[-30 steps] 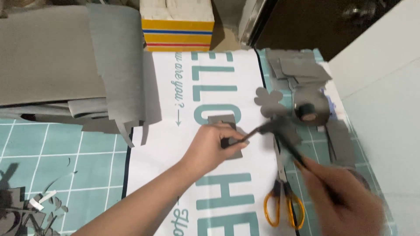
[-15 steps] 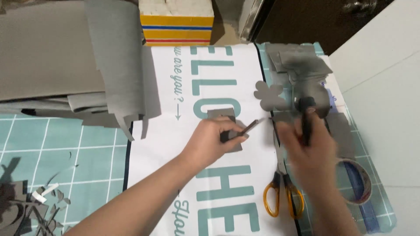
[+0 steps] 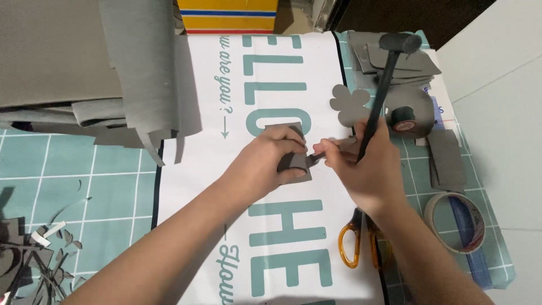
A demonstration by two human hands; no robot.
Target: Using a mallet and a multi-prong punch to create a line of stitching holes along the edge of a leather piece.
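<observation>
Grip, right hand (image 3: 370, 172): fingers wrapped tight round the black handle of a hammer (image 3: 384, 79), whose dark head stands up and away from the person, above the stack of grey sheets (image 3: 395, 59); the same hand's thumb and forefinger also pinch the end of a thin dark rod-like tool (image 3: 322, 155), though what kind of tool cannot be told. Grip, left hand (image 3: 271, 161): fingers curled and pressed down on a small grey card piece (image 3: 291, 164), pinning it flat with the tool's tip at its right edge. Landmark: white banner with teal lettering (image 3: 265, 226), laid over a teal grid cutting mat (image 3: 84, 192) on the tabletop. Grey card piece: on the banner, near its middle, under the left hand and touching the right hand's fingertips. Flower-shaped grey cut-out (image 3: 347, 104): at the banner's right edge, just beyond the hands. Roll of black tape (image 3: 403, 120): right of the banner, on a grey round piece, beside the hammer handle. Scissors with orange handles (image 3: 358, 245): at the banner's right edge, nearer the person, partly under the right forearm. Roll of clear tape (image 3: 457, 220): right of the scissors, on the mat. Large grey sheets (image 3: 84, 62): left of the banner, one curling over its upper corner. Grey paper scraps (image 3: 34, 254): far left of the banner, on the mat. Striped yellow box (image 3: 228, 14): beyond the banner's far end.
</observation>
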